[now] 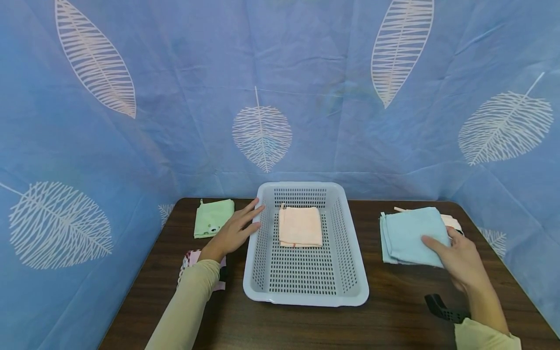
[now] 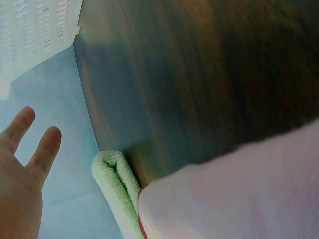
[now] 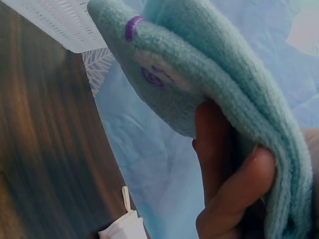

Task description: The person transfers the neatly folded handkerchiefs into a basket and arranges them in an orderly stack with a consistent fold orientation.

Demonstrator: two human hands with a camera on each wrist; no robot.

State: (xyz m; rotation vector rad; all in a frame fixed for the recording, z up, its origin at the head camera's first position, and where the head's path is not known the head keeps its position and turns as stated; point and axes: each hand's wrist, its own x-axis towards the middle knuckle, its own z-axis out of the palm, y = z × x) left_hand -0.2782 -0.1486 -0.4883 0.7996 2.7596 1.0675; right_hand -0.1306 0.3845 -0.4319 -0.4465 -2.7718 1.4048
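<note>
Blue cloth (image 1: 415,236) in the right hand (image 1: 463,257), pinched between thumb and fingers, near the right edge of the tabletop (image 1: 393,301). Left hand (image 1: 236,231) by the left rim of the basket (image 1: 306,299), fingers spread apart; cannot tell if touching. Looks like only a little done: just one peach cloth (image 1: 300,226) inside. Likely left: blue one, green cloth (image 1: 214,216) by the far left corner, cream cloth (image 1: 450,222) by the far right corner, pink cloth (image 2: 239,194) by the left edge. Count one basket and at least five cloths; cannot tell about more under the left sleeve (image 1: 188,296).
</note>
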